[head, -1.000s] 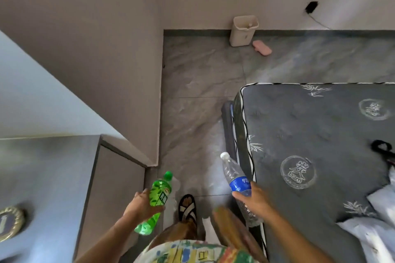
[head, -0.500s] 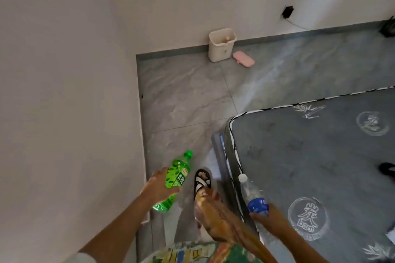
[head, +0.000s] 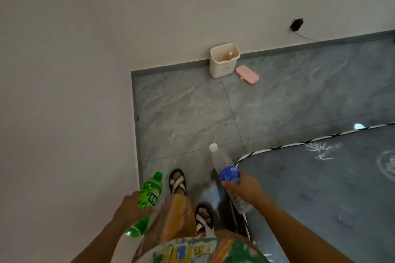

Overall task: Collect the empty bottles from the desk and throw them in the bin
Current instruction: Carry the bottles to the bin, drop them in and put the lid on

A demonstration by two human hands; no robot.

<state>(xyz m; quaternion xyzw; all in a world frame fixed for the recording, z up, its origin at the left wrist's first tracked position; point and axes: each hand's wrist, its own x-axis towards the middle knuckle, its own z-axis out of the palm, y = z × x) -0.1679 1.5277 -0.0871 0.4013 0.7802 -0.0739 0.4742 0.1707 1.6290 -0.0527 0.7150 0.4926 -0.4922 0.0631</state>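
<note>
My left hand (head: 130, 209) grips a green plastic bottle (head: 149, 193) around its middle, cap pointing up and away. My right hand (head: 243, 189) holds a clear water bottle (head: 224, 168) with a blue label and white cap, also tilted forward. A cream bin (head: 223, 64) stands on the floor against the far wall, open at the top, with a small bottle visible inside. Both hands are low in the frame, well short of the bin.
A pink flat lid (head: 247, 75) lies on the floor right of the bin. A grey mattress (head: 320, 177) fills the lower right. A wall (head: 64, 113) runs along the left. Grey floor tiles (head: 192, 113) lie between my sandalled feet (head: 177, 181) and the bin.
I have walked forward past the cabinet and mattress corner; the bin appears nearer and more central. Both hands keep their bottles, the right one raised higher in view.
</note>
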